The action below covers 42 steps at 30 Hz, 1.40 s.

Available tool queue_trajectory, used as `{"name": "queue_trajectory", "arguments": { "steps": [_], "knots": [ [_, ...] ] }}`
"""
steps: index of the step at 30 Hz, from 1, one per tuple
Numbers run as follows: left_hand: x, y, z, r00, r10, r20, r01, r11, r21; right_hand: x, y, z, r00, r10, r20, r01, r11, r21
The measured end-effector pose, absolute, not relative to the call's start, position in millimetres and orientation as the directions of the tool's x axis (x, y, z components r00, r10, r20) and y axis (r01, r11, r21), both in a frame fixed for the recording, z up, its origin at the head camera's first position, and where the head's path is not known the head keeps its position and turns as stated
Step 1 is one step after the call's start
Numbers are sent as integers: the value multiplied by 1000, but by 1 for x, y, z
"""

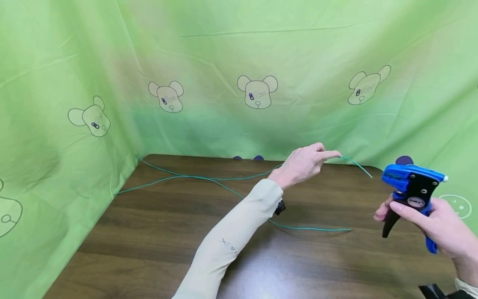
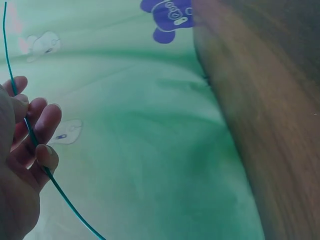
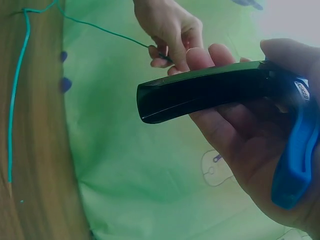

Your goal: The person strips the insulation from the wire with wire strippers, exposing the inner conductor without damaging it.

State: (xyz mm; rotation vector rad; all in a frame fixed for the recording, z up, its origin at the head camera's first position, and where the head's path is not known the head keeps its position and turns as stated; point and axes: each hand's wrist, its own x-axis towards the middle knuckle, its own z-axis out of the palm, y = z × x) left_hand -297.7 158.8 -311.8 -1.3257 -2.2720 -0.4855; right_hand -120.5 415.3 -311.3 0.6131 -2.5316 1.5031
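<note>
A thin teal wire [image 1: 220, 179] runs across the wooden table and up into my left hand [image 1: 300, 165], which pinches it near one end. That end sticks out past the fingertips and droops to the right, toward the tool. In the left wrist view the wire [image 2: 65, 198] passes between thumb and fingers. My right hand [image 1: 442, 228] grips a blue-and-black wire stripper [image 1: 415, 187] around its handles, head raised and pointing left. The stripper's black handle [image 3: 200, 92] fills the middle of the right wrist view. Nothing shows between its jaws.
The wire's other end [image 1: 317, 229] lies on the table [image 1: 157, 249] at centre right. A tiny teal speck [image 3: 21, 201] sits near that end. Green cloth [image 1: 209, 124] with printed bear heads hangs behind and on both sides of the table.
</note>
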Motion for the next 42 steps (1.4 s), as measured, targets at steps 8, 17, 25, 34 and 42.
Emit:
{"name": "queue_trajectory", "arguments": {
  "steps": [8,17,25,34,42],
  "knots": [
    [-293,142,-301,-405,673,619,879,473,60,-125,405,-298,-883,-296,363,-459,386,-800],
    [-288,125,-296,-387,627,676,877,478,59,-137,394,-290,-824,-353,444,-532,209,-821],
    [-282,114,-297,-374,600,707,874,484,52,-149,380,-287,-799,-387,459,-539,123,-833],
    [-274,99,-295,-338,559,757,861,509,8,-157,364,-283,-818,-373,438,-526,178,-832],
    [-271,84,-295,-318,522,792,853,521,-1,-164,353,-284,-770,-423,477,-553,70,-830]
  ]
}}
